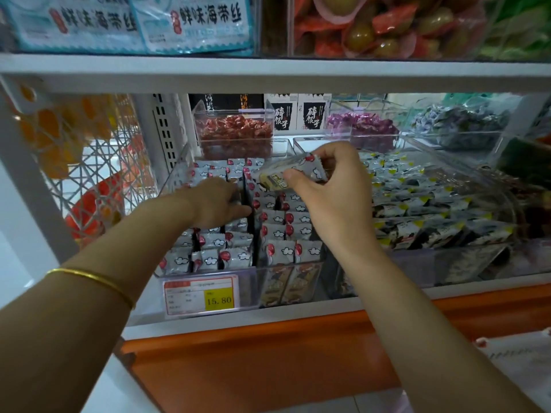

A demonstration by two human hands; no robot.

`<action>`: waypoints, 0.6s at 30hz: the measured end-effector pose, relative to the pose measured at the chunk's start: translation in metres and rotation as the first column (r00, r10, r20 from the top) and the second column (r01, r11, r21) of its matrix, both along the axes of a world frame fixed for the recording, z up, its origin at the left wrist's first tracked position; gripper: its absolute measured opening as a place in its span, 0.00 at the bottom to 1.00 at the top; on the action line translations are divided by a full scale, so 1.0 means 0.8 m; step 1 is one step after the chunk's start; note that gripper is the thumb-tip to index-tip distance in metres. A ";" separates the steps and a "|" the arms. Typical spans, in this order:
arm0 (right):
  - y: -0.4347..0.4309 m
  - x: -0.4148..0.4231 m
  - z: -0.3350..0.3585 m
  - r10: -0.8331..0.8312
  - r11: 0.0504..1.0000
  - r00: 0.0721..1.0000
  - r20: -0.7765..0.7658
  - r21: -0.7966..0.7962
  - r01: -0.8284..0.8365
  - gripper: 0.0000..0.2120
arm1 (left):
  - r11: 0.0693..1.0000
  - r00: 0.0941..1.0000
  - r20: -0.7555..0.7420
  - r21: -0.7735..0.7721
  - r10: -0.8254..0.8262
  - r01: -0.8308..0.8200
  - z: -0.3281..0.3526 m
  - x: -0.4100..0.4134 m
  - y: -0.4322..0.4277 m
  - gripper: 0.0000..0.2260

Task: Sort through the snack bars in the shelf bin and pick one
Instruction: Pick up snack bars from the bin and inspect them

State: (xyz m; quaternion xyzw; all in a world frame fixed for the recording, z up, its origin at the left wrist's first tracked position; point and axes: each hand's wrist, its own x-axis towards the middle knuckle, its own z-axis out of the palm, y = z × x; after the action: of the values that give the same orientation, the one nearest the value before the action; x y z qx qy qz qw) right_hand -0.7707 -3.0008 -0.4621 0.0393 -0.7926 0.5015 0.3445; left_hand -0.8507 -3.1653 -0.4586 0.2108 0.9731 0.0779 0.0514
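Pinching confirmed at right hand point(328, 186): held one bar point(286, 171) between thumb and fingers, clear above bin point(247, 290), over its right-hand side. Lay with long axis running left to right, left end free and tipped slightly down, right end inside the grip. Found left hand point(217, 204) down in the rows point(286, 231) beside the divider point(250, 204), fingers buried among them; could not tell whether grasping one or only parting them. Placed left nearer the stock, right nearer the chosen bar. Judged next: draw bar straight back toward body along right forearm, without transfer to left.
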 end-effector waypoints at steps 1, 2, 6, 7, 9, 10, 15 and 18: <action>-0.003 -0.005 0.003 0.006 1.000 1.000 0.005 0.023 -0.007 0.13 | 1.000 1.000 -0.019 0.003 -0.005 0.005 -0.001 0.003 -0.001 0.16; -0.006 -0.011 0.007 0.015 0.999 1.000 0.001 0.047 -0.015 0.13 | 1.000 0.999 -0.038 0.008 -0.009 0.009 -0.003 0.006 -0.002 0.16; -0.025 -0.054 0.024 0.067 0.988 0.998 0.004 0.139 -0.067 0.12 | 1.000 0.999 -0.034 -0.015 0.000 0.000 -0.007 0.015 -0.007 0.15; -0.030 -0.067 0.026 0.076 0.981 0.997 0.032 0.174 -0.081 0.11 | 1.000 0.999 -0.036 -0.015 -0.002 0.001 -0.007 0.017 -0.008 0.14; -0.041 -0.092 0.027 0.084 0.953 0.993 0.088 0.284 -0.106 0.10 | 1.000 0.998 -0.061 -0.004 0.000 0.000 -0.012 0.020 -0.011 0.11; -0.046 -0.103 0.025 0.090 0.928 0.989 0.114 0.350 -0.125 0.08 | 1.000 0.996 -0.085 0.002 -0.003 0.003 -0.015 0.021 -0.012 0.11; -0.064 -0.145 0.018 0.044 0.793 0.967 0.252 0.580 -0.188 0.10 | 0.989 0.986 -0.168 0.144 0.009 0.016 -0.024 0.023 -0.016 0.18; -0.068 -0.159 0.014 0.003 0.724 0.961 0.278 0.662 -0.194 0.11 | 0.975 0.981 -0.186 0.220 0.059 -0.017 -0.023 0.026 -0.018 0.13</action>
State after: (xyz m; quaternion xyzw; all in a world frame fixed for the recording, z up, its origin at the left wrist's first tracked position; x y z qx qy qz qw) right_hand -0.8982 -3.0555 -0.4506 0.1401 -0.9556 0.1932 0.1727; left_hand -0.8302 -3.1793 -0.4768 0.2030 0.9629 0.1643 -0.0673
